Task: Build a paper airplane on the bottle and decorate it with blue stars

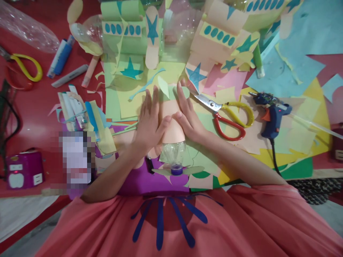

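A clear plastic bottle (173,152) with a blue cap (177,169) lies on the papers, its cap end towards me. Peach paper (173,125) is wrapped round its body, and pale green paper (165,88) shows at the far end. My left hand (151,125) presses along the bottle's left side, fingers stretched forward and thumb on the peach paper. On the opposite side my right hand (189,119) does the same, its thumb also resting on the wrap. Between both hands the bottle is held. The undersides of the fingers are hidden.
Scissors (225,114) and a blue glue gun (272,117) with a cord lie right. Paper-covered bottles with blue stars (122,35) stand at the back. Markers (61,55), more scissors (26,67), a phone (76,157) and a purple box (24,169) are left.
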A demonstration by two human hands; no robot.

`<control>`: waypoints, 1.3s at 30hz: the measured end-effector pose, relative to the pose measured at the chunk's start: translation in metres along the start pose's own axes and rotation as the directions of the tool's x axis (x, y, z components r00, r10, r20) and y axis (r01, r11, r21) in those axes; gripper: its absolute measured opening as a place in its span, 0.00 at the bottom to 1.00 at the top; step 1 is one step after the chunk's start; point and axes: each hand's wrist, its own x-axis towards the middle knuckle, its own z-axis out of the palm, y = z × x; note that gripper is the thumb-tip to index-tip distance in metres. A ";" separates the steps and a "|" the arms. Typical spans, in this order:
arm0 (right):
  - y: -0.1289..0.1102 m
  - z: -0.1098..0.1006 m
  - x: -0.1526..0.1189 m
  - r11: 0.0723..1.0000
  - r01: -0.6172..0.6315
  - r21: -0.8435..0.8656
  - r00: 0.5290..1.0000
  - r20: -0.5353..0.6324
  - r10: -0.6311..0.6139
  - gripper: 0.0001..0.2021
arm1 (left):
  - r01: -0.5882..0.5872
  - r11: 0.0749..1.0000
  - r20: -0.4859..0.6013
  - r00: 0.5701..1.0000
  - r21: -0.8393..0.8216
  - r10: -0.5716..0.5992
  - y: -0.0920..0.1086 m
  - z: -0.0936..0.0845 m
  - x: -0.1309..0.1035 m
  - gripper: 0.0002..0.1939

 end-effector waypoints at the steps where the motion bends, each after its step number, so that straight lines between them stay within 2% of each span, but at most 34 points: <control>1: 0.001 0.002 0.000 1.000 0.008 0.004 1.000 -0.005 -0.008 0.32 | 0.004 1.000 0.008 1.000 -0.015 -0.004 0.000 0.001 0.000 0.40; 7: 0.003 0.004 0.002 0.999 0.041 0.021 0.999 0.015 -0.041 0.33 | -0.040 0.995 0.100 0.994 -0.094 0.049 0.002 0.001 0.003 0.36; 14: -0.002 -0.010 0.002 0.997 0.056 0.057 0.994 0.087 -0.061 0.34 | 0.029 0.996 0.088 0.996 -0.083 -0.022 0.007 -0.003 0.003 0.38; 22: -0.005 -0.012 0.003 0.996 0.044 0.081 0.996 0.074 -0.050 0.36 | 0.043 0.994 0.072 0.997 -0.096 -0.036 0.015 -0.007 0.005 0.38; 28: -0.003 -0.012 0.002 0.995 0.069 0.070 0.995 0.066 -0.074 0.34 | 0.098 0.990 0.053 0.994 -0.102 -0.093 0.021 -0.007 0.004 0.38; 34: -0.005 -0.014 0.004 0.989 0.027 0.145 0.994 0.099 -0.042 0.35 | 0.075 0.989 0.033 0.997 -0.128 -0.071 0.018 -0.006 0.004 0.37; 39: -0.007 -0.020 0.006 0.979 -0.002 0.202 0.992 0.126 -0.024 0.36 | 0.124 0.982 0.069 0.991 -0.140 -0.116 0.018 -0.007 0.004 0.39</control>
